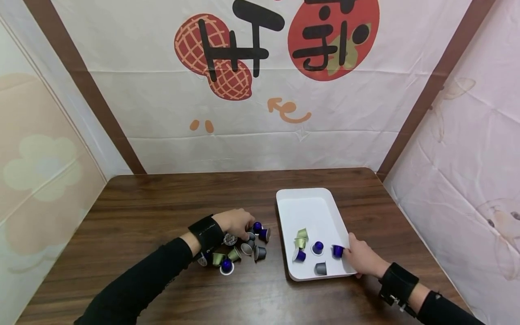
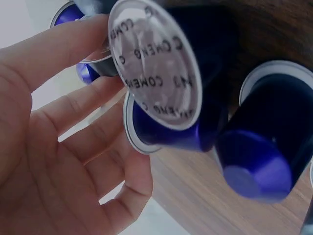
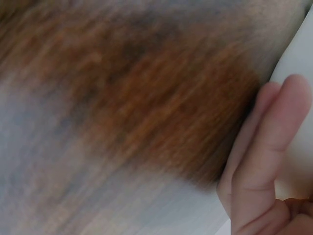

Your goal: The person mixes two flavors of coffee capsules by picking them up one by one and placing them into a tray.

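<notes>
My left hand (image 1: pixel 235 222) reaches into a loose pile of coffee capsules. In the left wrist view, its thumb and fingers (image 2: pixel 73 105) go behind a capsule with a printed foil lid (image 2: pixel 154 68), which hides the fingertips, so a hold cannot be confirmed. Dark blue capsules (image 2: pixel 259 166) lie close by. My right hand (image 1: pixel 363 257) holds the right edge of a white tray (image 1: pixel 308 205) near its front corner, beside a blue capsule (image 1: pixel 337 251). Inside the tray are more blue capsules, green capsules (image 1: pixel 301 238) and a grey capsule (image 1: pixel 320 269).
In the pile are also a green capsule (image 1: pixel 234 254), a grey capsule (image 1: pixel 260 253) and an upright blue capsule (image 1: pixel 226 265). The brown wooden table (image 1: pixel 195 189) ends at a printed cloth (image 1: pixel 260 149) behind, with more cloth hanging at both sides.
</notes>
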A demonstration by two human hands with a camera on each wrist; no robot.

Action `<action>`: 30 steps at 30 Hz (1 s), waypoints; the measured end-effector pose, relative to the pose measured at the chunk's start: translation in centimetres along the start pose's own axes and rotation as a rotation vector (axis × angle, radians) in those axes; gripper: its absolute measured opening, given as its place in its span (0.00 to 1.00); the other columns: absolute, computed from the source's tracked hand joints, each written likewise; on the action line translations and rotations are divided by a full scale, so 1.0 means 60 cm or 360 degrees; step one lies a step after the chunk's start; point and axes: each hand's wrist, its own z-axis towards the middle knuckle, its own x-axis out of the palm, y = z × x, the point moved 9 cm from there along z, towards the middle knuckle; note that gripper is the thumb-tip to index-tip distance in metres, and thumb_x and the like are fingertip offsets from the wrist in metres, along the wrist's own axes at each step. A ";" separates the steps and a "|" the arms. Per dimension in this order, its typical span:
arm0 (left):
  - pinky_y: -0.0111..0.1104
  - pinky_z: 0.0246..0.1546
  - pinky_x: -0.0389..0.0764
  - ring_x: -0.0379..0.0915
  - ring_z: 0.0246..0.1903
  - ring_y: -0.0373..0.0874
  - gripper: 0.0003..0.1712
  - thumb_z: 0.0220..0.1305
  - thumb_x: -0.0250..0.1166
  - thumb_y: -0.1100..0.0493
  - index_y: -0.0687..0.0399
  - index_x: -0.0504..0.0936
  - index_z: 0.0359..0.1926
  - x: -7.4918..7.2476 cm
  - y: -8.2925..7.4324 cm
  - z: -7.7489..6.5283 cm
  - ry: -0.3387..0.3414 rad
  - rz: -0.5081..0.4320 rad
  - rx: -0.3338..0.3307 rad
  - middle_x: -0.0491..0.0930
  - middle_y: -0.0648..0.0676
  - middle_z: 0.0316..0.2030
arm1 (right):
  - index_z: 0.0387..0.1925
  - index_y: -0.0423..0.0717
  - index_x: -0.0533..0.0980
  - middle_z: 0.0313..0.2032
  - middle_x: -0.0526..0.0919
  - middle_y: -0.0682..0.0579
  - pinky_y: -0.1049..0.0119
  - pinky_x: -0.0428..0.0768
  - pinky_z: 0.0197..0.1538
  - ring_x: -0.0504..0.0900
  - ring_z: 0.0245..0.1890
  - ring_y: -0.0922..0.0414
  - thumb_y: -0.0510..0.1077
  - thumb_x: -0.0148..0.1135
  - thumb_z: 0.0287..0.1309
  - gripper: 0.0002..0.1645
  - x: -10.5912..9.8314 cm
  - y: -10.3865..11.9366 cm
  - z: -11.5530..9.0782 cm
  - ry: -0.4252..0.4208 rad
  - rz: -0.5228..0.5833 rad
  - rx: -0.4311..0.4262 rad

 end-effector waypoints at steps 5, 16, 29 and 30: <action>0.35 0.34 0.74 0.72 0.30 0.41 0.10 0.53 0.71 0.57 0.54 0.80 0.35 0.000 -0.009 0.010 -0.0054 0.0049 0.0017 0.77 0.47 0.29 | 0.49 0.30 0.58 0.28 0.73 0.37 0.62 0.73 0.12 0.73 0.09 0.54 0.34 0.47 0.63 0.16 0.000 0.000 -0.002 0.0004 -0.0003 0.0006; 0.34 0.31 0.71 0.69 0.26 0.40 0.06 0.58 0.66 0.58 0.50 0.80 0.37 0.001 -0.011 0.020 -0.0096 0.0101 -0.0009 0.75 0.46 0.28 | 0.48 0.30 0.58 0.27 0.73 0.38 0.62 0.73 0.12 0.73 0.09 0.54 0.34 0.48 0.63 0.16 0.001 0.007 -0.004 -0.0006 -0.0007 0.0010; 0.31 0.23 0.62 0.56 0.17 0.38 0.15 0.61 0.58 0.63 0.61 0.77 0.49 -0.056 -0.033 0.022 -0.0299 -0.0121 0.0025 0.73 0.52 0.31 | 0.49 0.30 0.58 0.28 0.73 0.36 0.62 0.73 0.12 0.73 0.09 0.54 0.35 0.48 0.63 0.17 -0.002 0.006 -0.002 -0.0004 -0.0016 0.0017; 0.30 0.23 0.63 0.58 0.18 0.38 0.16 0.61 0.58 0.63 0.60 0.77 0.51 -0.058 -0.039 0.023 -0.0300 -0.0140 0.0045 0.74 0.52 0.33 | 0.49 0.29 0.58 0.28 0.73 0.36 0.62 0.73 0.12 0.73 0.09 0.54 0.35 0.48 0.63 0.17 -0.002 0.006 -0.002 -0.0002 -0.0015 0.0017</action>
